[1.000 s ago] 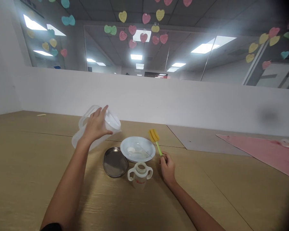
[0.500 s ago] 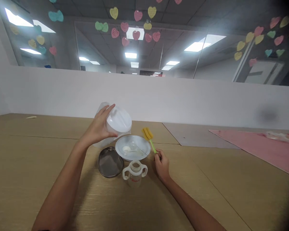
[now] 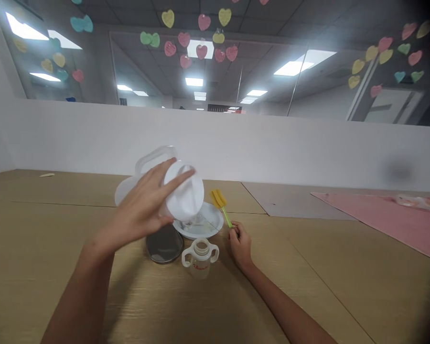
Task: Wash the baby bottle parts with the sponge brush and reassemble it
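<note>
My left hand [image 3: 145, 203] is closed around a white, translucent plastic pitcher [image 3: 186, 193], held tilted with a round end facing me. A clear loop like a handle shows behind my fingers. The pitcher hangs over a white bowl [image 3: 217, 224] and hides part of it; clear small pieces lie inside, too indistinct to name. In my right hand [image 3: 241, 243] is the green handle of a brush [image 3: 219, 198] with a yellow sponge head, pointing away beside the bowl. Closer to me, a baby bottle [image 3: 200, 267] with two white handles stands upright, its neck uncapped.
A round dark metal tray [image 3: 165, 246] lies left of the bottle, partly under my left hand. Grey cloth [image 3: 294, 205] and a pink mat [image 3: 387, 217] with a plastic packet cover the right side. A white wall [image 3: 215, 143] rises behind the table.
My left hand has turned and swung the pitcher, bringing its round end right and lower over the bowl. My right hand and the brush have barely moved.
</note>
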`<action>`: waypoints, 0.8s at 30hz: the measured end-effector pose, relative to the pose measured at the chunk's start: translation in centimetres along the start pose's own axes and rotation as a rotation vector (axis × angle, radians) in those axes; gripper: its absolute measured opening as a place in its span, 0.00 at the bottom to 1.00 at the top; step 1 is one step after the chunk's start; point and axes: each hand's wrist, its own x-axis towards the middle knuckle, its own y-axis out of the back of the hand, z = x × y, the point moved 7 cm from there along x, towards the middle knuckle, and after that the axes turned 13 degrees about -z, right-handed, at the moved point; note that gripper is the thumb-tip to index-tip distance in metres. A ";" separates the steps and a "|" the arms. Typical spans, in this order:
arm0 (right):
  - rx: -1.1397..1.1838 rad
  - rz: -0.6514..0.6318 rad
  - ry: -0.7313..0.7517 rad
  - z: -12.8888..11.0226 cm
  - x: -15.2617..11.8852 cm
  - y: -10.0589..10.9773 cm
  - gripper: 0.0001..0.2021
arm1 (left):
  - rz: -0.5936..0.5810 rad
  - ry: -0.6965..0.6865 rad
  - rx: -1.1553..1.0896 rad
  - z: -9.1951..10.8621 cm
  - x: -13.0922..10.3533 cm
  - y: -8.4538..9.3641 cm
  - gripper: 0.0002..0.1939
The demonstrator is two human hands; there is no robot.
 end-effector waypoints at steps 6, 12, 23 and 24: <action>0.005 -0.011 -0.002 0.0 0.0 0.0 0.16 | 0.200 0.233 -0.187 -9.5 -1.1 0.7 0.51; 0.020 -0.007 -0.028 0.5 0.3 0.2 0.16 | 0.374 0.584 -0.368 -17.7 -3.1 -2.6 0.51; 0.028 -0.014 -0.024 0.6 0.4 0.1 0.16 | 0.459 0.783 -0.611 -22.4 -4.6 -6.4 0.57; 0.030 -0.014 -0.022 0.6 0.4 0.1 0.16 | 0.451 0.771 -0.580 -22.5 -4.7 -6.5 0.57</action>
